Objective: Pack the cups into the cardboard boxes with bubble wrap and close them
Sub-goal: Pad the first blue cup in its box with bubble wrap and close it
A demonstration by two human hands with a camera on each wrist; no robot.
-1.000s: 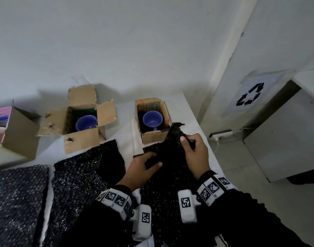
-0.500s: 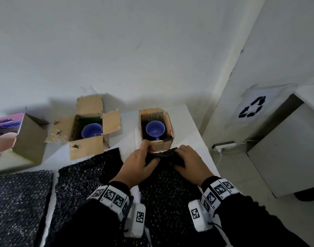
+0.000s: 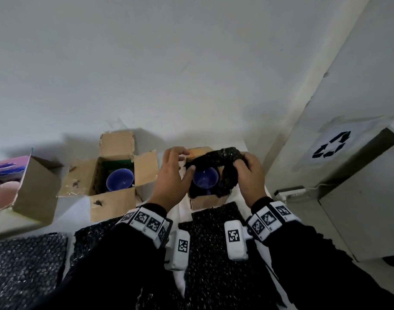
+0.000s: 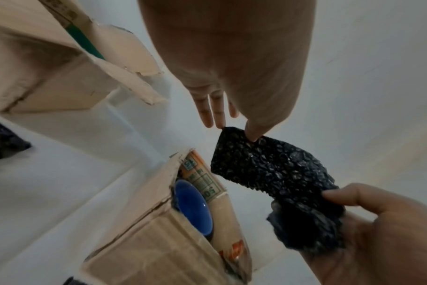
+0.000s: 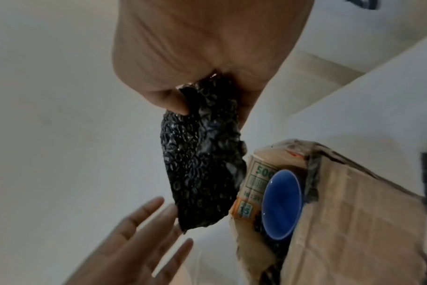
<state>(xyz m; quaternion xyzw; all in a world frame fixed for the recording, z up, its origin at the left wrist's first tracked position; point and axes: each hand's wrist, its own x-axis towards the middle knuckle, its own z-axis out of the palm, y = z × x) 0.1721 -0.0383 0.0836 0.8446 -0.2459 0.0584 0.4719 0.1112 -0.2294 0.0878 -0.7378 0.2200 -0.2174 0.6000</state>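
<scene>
A small cardboard box (image 3: 210, 201) stands open with a blue cup (image 3: 205, 180) inside, lined with black wrap. Above it hangs a folded piece of black bubble wrap (image 3: 216, 158). My right hand (image 3: 243, 162) grips its bunched right end. My left hand (image 3: 185, 159) has straight fingers, and its thumb tip touches the wrap's left end. The left wrist view shows the thumb (image 4: 254, 135) on the wrap (image 4: 268, 165) over the cup (image 4: 193, 206). A larger open box (image 3: 112, 199) to the left holds a second blue cup (image 3: 120, 182).
At the far left, a pink cup (image 3: 1, 195) lies in a tipped box (image 3: 35, 193). Black bubble wrap sheets (image 3: 24, 265) cover the table's near side. A bin with a recycling sign (image 3: 330, 148) and a power strip (image 3: 290, 191) are beyond the table's right edge.
Both hands have risen from the table with the folded wrap, carrying it forward over the small box. The head view has tilted.
</scene>
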